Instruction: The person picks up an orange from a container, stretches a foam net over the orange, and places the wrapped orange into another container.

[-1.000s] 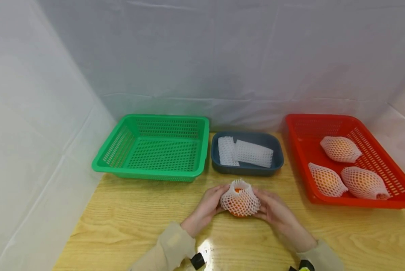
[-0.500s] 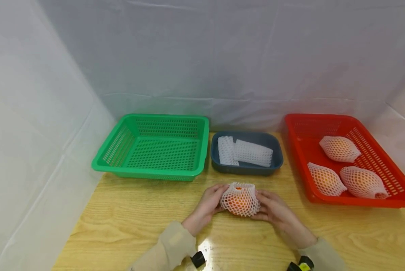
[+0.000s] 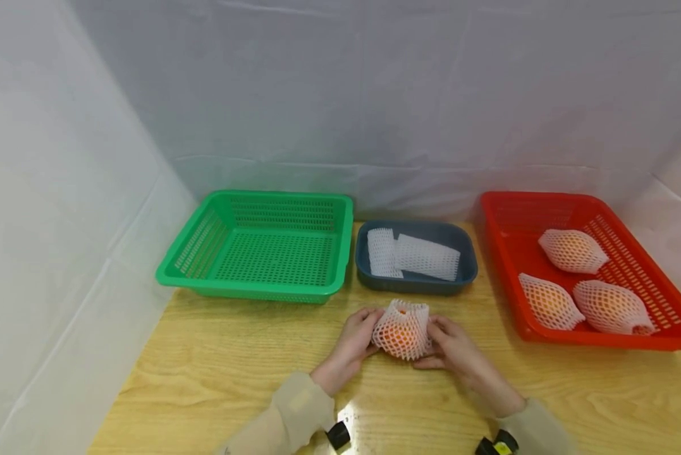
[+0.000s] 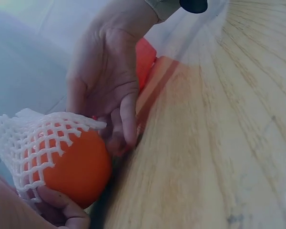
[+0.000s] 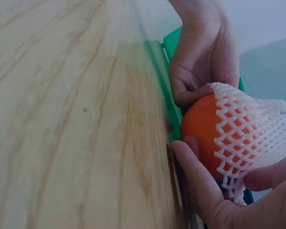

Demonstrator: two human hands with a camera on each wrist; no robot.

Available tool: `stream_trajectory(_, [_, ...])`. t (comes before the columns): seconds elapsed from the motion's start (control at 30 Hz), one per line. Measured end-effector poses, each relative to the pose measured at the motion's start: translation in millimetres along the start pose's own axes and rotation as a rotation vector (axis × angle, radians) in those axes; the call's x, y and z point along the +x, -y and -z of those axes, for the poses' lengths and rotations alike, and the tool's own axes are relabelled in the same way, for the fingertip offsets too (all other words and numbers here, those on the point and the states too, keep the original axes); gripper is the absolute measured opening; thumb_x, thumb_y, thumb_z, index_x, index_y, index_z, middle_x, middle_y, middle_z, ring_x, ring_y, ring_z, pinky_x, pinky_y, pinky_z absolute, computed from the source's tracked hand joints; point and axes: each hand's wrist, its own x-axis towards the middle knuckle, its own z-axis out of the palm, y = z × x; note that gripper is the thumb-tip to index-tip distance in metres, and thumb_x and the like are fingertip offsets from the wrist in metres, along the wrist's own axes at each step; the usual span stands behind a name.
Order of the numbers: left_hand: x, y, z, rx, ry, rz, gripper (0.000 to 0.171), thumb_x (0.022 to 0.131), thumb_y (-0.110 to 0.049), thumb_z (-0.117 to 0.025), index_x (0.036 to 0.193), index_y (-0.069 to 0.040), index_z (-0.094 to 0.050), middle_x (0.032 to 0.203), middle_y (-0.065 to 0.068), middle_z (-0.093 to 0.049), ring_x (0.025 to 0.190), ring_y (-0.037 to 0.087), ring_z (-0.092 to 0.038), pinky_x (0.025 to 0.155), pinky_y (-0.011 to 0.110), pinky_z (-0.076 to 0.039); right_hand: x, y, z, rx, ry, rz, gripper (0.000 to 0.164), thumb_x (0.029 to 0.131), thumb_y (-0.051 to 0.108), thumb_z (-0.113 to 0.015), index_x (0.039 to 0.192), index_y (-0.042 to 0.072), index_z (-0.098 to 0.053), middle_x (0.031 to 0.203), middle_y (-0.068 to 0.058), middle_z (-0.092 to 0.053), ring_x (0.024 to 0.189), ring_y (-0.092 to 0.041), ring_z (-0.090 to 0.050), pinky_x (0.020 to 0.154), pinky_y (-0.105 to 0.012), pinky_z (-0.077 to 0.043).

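An orange (image 3: 401,338) sits low over the table at the middle front, with a white foam net sleeve (image 3: 411,311) drawn over its upper part. The net's gathered end points up and away. In both wrist views the smooth underside of the orange (image 4: 83,169) shows bare. My left hand (image 3: 353,338) grips net and fruit from the left, its fingertips partly hidden. From the right, my right hand (image 3: 456,351) pinches the lower edge of the net (image 5: 250,133) between thumb and fingers, one finger lying beside the orange.
Behind the hands stands a blue-grey tray (image 3: 417,287) with flat foam nets (image 3: 428,256). At left is a green basket (image 3: 255,289) with nothing inside. A red basket (image 3: 602,338) at right holds several net-wrapped fruits (image 3: 573,249). White sheeting (image 3: 340,95) borders the table.
The net's open end has shifted and stands higher, tilted slightly. The right hand has moved a little inward and its fingers have spread differently. The baskets and tray have not moved.
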Motion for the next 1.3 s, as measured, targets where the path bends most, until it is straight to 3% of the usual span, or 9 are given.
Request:
stream_trajectory(0.13, [1.7, -4.7, -4.1, 0.007, -0.041, -0.048, 0.028, 0.103, -0.021, -0.054, 0.114, 0.003, -0.063, 0.09, -0.002, -0.056, 0.073, 0.009, -0.051, 0.062, 0.022, -0.045, 2.4, 3.2, -5.8, 0.049, -0.06, -0.017, 0.051, 0.112, 0.028, -0.032, 0.147, -0.009, -0.024, 0.122, -0.03, -0.062, 0.091, -0.025, -0.071, 0.084, -0.048, -0.059])
stream_trajectory(0.2, [1.7, -8.0, -6.2, 0.031, -0.058, -0.086, 0.031, 0.104, -0.023, -0.054, 0.116, 0.004, -0.063, 0.094, 0.0, -0.059, 0.079, 0.01, -0.053, 0.067, 0.023, -0.046, 3.5, 4.8, -8.3, 0.073, -0.084, -0.019, 0.049, 0.112, 0.03, -0.034, 0.145, -0.006, -0.028, 0.124, -0.031, -0.06, 0.093, -0.024, -0.07, 0.086, -0.046, -0.059])
stream_trajectory(0.4, [1.0, -16.5, -10.0, 0.095, -0.117, -0.196, 0.038, 0.106, -0.031, -0.054, 0.117, 0.004, -0.064, 0.106, 0.009, -0.066, 0.098, 0.015, -0.056, 0.087, 0.027, -0.045, 5.0, 5.0, -12.1, 0.139, -0.084, 0.002, 0.022, 0.11, 0.02, -0.041, 0.125, 0.003, -0.04, 0.113, -0.011, -0.061, 0.096, -0.017, -0.065, 0.087, -0.035, -0.057])
stream_trajectory(0.67, [4.2, -19.1, -13.9, 0.033, -0.112, -0.273, 0.036, 0.104, -0.032, -0.058, 0.109, 0.003, -0.067, 0.095, 0.001, -0.065, 0.09, 0.01, -0.056, 0.084, 0.025, -0.045, 4.6, 5.9, -11.0, 0.271, -0.036, 0.037, 0.051, 0.108, 0.027, -0.044, 0.146, -0.006, -0.032, 0.125, -0.012, -0.06, 0.106, -0.021, -0.064, 0.092, -0.038, -0.055])
stream_trajectory(0.8, [5.9, -17.9, -14.2, 0.01, -0.094, -0.289, 0.038, 0.103, -0.033, -0.06, 0.108, 0.003, -0.068, 0.095, 0.001, -0.066, 0.091, 0.011, -0.057, 0.084, 0.024, -0.046, 1.5, 8.4, -11.0, 0.294, -0.016, 0.051, 0.047, 0.108, 0.025, -0.04, 0.144, -0.006, -0.037, 0.118, -0.008, -0.064, 0.105, -0.02, -0.064, 0.092, -0.036, -0.055])
stream_trajectory(0.93, [7.8, -14.7, -12.0, -0.021, -0.06, -0.273, 0.04, 0.101, -0.04, -0.061, 0.106, -0.001, -0.071, 0.095, 0.001, -0.068, 0.091, 0.01, -0.059, 0.083, 0.023, -0.047, -1.9, 10.4, -11.8, 0.309, 0.0, 0.064, 0.038, 0.107, 0.024, -0.038, 0.136, 0.0, -0.046, 0.117, -0.006, -0.062, 0.105, -0.02, -0.062, 0.092, -0.035, -0.054])
stream_trajectory(1.13, [7.0, -14.7, -10.5, -0.074, -0.024, -0.16, 0.043, 0.101, -0.041, -0.061, 0.114, -0.002, -0.071, 0.094, -0.004, -0.068, 0.086, 0.007, -0.058, 0.078, 0.022, -0.046, -4.6, 11.9, -11.6, 0.341, 0.039, 0.106, 0.028, 0.107, 0.024, -0.038, 0.126, 0.013, -0.056, 0.119, -0.003, -0.061, 0.106, -0.019, -0.061, 0.092, -0.034, -0.054])
stream_trajectory(1.3, [1.8, -18.1, -11.3, -0.081, 0.066, -0.058, 0.061, 0.106, -0.052, -0.044, 0.133, 0.0, -0.06, 0.104, 0.001, -0.066, 0.082, 0.008, -0.057, 0.069, 0.022, -0.046, -1.0, 13.6, -11.7, 0.369, 0.072, 0.126, 0.026, 0.109, 0.028, -0.043, 0.131, 0.018, -0.051, 0.123, -0.003, -0.061, 0.106, -0.02, -0.065, 0.088, -0.036, -0.057])
